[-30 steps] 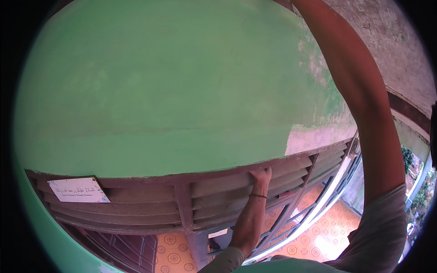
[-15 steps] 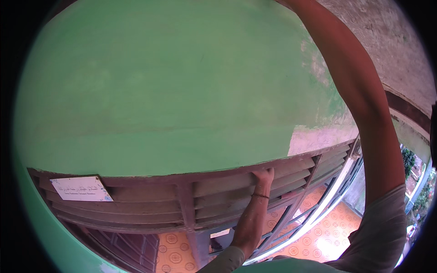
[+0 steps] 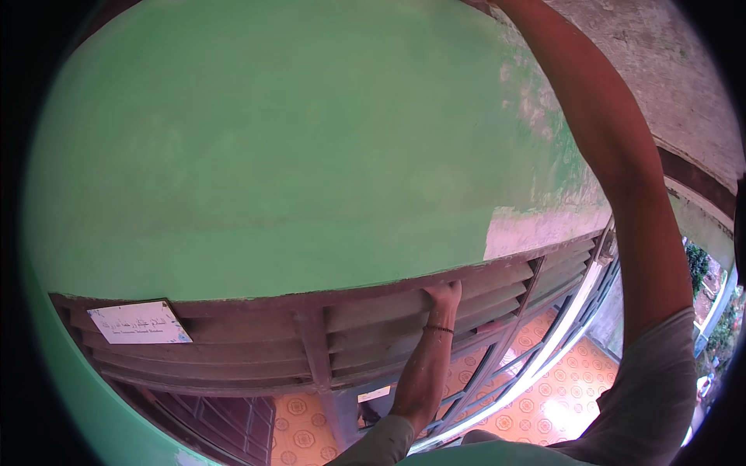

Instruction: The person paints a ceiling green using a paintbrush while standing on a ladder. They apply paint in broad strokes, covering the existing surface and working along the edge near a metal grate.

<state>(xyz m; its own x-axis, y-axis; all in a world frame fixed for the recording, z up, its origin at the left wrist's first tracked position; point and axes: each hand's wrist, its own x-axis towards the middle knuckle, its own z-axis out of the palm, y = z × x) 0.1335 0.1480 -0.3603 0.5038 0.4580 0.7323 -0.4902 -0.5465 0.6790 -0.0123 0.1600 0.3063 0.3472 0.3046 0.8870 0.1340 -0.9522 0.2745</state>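
My left hand reaches up to the brown louvred vent under the painted wall. Its fingers hook in at the upper slat, just below the top frame, and their tips are hidden there. A thin dark band circles that wrist. My right arm stretches up along the right side, and its hand lies beyond the upper edge of the view. The green wall fills most of the space before me, with a bare pale patch at its lower right.
A white printed sign is fixed to the vent's left part. Far below lies an orange patterned tile floor, beside a dark panelled door. Window bars run at the lower right. A rough grey ceiling meets the wall at upper right.
My view has shifted slightly, so the wall patch and the vent sit a little differently. My left hand stays at the slat, and my right arm remains raised.
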